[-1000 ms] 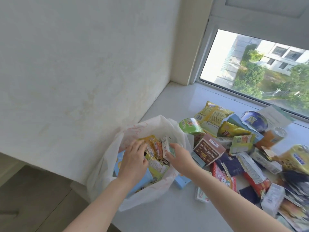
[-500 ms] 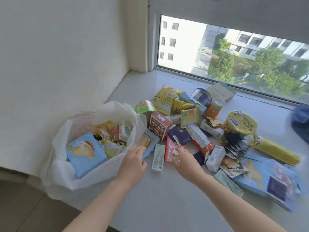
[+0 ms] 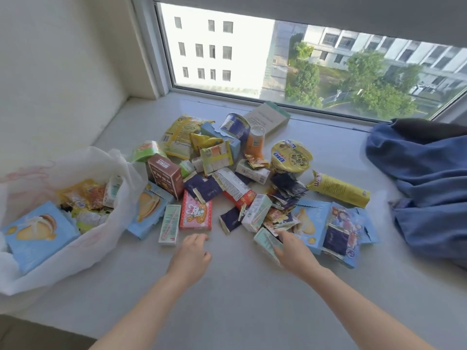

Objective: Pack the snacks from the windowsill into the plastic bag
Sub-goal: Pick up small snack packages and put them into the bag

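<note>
Two bare hands reach over the pale stone windowsill (image 3: 240, 306) toward the heap of snacks (image 3: 228, 184) lying below the window (image 3: 252, 59). The left hand (image 3: 190, 253) hovers with fingers loosely curled and holds nothing, just short of a pink rabbit-printed box (image 3: 195, 213) and a slim white-and-green carton (image 3: 169, 224). The right hand (image 3: 290, 248) lies on a pale mint carton (image 3: 265, 239) at the heap's near edge; whether its fingers close round it I cannot tell. The white translucent plastic bag (image 3: 111, 160) sits open at the sill's left end, holding orange and yellow sachets and one small white carton. Three light blue cake-printed boxes show: the first blue box (image 3: 38, 231) in the bag, the second blue box (image 3: 149, 210) leaning against the bag's outer side, the third blue box (image 3: 308, 221) beside the right hand. One brown box (image 3: 165, 175), one yellow noodle cup (image 3: 290, 155) and one long yellow tube (image 3: 338, 189) lie in the heap. A crumpled blue cloth (image 3: 417, 173) lies far right, apart from the snacks.
</note>
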